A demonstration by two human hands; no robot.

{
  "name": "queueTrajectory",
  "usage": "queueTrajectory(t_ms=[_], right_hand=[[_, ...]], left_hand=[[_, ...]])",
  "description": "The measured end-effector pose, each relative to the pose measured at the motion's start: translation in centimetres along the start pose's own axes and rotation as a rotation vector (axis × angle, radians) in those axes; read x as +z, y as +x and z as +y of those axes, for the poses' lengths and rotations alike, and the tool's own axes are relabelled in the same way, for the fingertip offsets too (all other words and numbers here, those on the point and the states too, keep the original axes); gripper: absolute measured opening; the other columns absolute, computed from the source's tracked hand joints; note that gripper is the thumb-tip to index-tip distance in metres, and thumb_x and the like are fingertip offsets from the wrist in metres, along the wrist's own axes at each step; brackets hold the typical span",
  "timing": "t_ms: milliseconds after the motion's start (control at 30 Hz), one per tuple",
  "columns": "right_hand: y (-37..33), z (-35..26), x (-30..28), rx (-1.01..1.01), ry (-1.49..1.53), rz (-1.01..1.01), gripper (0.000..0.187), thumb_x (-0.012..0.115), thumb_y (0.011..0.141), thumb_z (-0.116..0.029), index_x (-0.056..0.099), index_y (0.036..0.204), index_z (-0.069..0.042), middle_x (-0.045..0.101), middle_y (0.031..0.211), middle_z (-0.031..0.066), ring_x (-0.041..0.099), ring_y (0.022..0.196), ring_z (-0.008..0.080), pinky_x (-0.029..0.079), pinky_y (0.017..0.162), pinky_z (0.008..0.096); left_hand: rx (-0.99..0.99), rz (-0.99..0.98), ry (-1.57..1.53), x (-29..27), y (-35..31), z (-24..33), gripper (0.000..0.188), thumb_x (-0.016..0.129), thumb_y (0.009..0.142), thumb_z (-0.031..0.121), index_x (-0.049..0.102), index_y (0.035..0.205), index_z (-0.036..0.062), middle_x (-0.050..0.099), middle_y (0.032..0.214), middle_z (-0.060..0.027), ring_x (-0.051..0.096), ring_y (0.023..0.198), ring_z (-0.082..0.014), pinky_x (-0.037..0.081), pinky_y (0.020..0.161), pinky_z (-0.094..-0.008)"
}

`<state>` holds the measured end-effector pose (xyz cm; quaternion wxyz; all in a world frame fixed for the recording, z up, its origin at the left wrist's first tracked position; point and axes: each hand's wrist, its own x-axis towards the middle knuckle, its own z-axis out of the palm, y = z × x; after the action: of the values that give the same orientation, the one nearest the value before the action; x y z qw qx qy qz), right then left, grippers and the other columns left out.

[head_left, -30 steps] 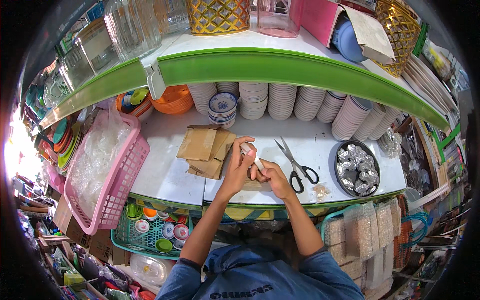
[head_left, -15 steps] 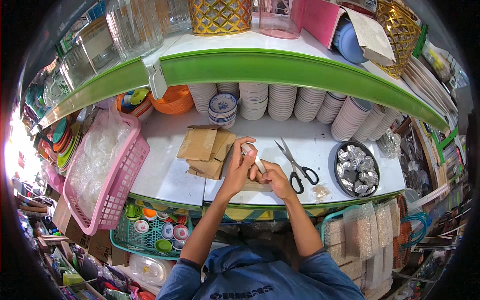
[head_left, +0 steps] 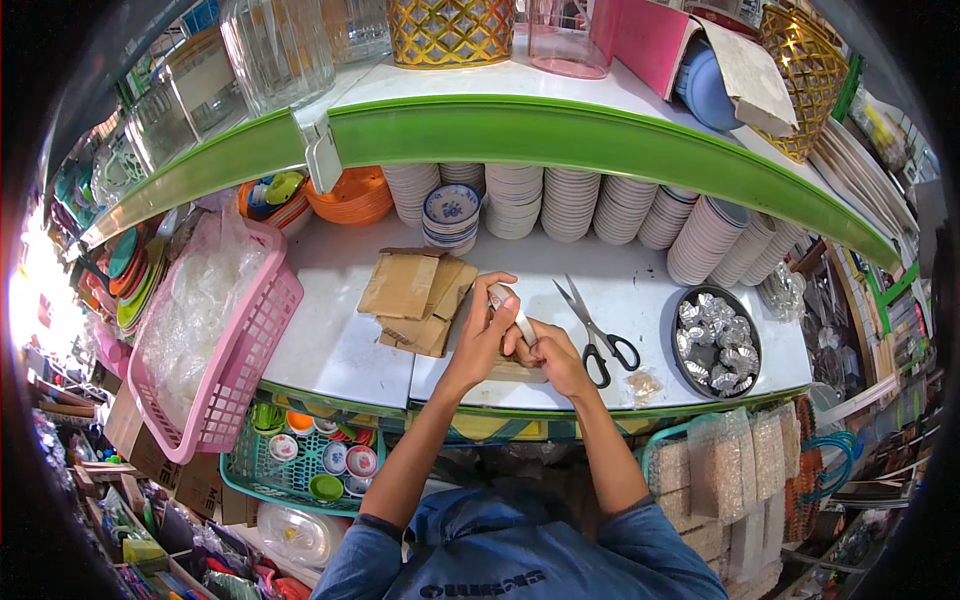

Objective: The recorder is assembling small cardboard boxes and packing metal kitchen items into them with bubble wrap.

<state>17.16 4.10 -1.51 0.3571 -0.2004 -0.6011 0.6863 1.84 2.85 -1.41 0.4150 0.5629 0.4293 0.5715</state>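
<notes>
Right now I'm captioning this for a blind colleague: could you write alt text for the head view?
Two bare hands hold a narrow whitish object over a white shelf. Scissors lie to their right, then a dark round tray of silvery fluted cups; flat cardboard pieces lie to the left, with stacked bowls behind.

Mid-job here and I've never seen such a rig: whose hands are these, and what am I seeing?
There is no machine, just a person's left hand and right hand, both bare. Every picture comes from one fisheye camera on the person's head, looking down, so straight edges bend. The hands hold a white band-like thing, too covered to name. On the white shelf, cardboard pieces lie to the left; black-handled scissors and a round dark tray of silver fluted molds to the right.
</notes>
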Motion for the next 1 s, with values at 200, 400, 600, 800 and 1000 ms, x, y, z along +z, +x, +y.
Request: queueTrajectory(t_ms=[200, 400, 600, 800, 1000], right_hand=[[0.0, 0.4, -0.2, -0.04, 0.001, -0.009, 0.031, 0.038, 0.079, -0.014, 0.058, 0.094, 0.003, 0.036, 0.064, -0.0023, 0.027, 0.057, 0.0081, 0.023, 0.056, 0.0247], [0.1, 0.3, -0.2, -0.034, -0.017, -0.022, 0.035, 0.04, 0.08, -0.018, 0.061, 0.096, 0.004, 0.041, 0.066, -0.0008, 0.03, 0.056, 0.0076, 0.024, 0.055, 0.024], [0.0, -1.7, -0.6, -0.16, -0.22, 0.028, 0.027, 0.057, 0.082, -0.012, 0.064, 0.106, 0.001, 0.06, 0.082, 0.0056, 0.054, 0.071, 0.0109, 0.044, 0.06, 0.0236], [-1.1, -6.3, -1.9, -0.401, -0.771, 0.206, 0.033, 0.078, 0.075, -0.009, 0.072, 0.107, -0.009, 0.069, 0.092, 0.0058, 0.065, 0.083, 0.0151, 0.055, 0.059, 0.0271], [-1.5, -6.5, -1.8, -0.734, -1.409, 0.214, 0.03, 0.078, 0.072, -0.017, 0.077, 0.102, -0.023, 0.068, 0.081, -0.0062, 0.063, 0.076, 0.0107, 0.053, 0.052, 0.0232]], left_hand=[[-0.082, -0.035, -0.128, -0.1, 0.0, 0.5, 0.028, 0.047, 0.102, 0.023, 0.043, 0.127, 0.0085, 0.048, 0.091, -0.0021, 0.044, 0.075, -0.0085, 0.038, 0.068, -0.0232], [0.033, -0.026, 0.003, -0.4, 0.2, -1.2, 0.028, 0.037, 0.105, 0.028, 0.043, 0.124, 0.0091, 0.051, 0.102, -0.0049, 0.041, 0.068, -0.005, 0.037, 0.06, -0.0178], [-0.116, -0.009, -0.245, 0.1, 0.3, -1.6, 0.026, 0.036, 0.106, 0.036, 0.043, 0.112, 0.0114, 0.052, 0.098, -0.0056, 0.052, 0.079, -0.0126, 0.048, 0.068, -0.0273], [-0.09, 0.07, -0.185, 0.0, 1.0, -3.2, 0.03, 0.035, 0.105, 0.04, 0.043, 0.109, 0.0118, 0.05, 0.093, -0.0048, 0.055, 0.078, -0.0147, 0.053, 0.069, -0.0337], [-0.093, 0.081, -0.165, 0.3, 0.6, -2.1, 0.032, 0.037, 0.104, 0.043, 0.045, 0.106, 0.0122, 0.051, 0.092, -0.004, 0.053, 0.078, -0.0131, 0.05, 0.067, -0.0313]])
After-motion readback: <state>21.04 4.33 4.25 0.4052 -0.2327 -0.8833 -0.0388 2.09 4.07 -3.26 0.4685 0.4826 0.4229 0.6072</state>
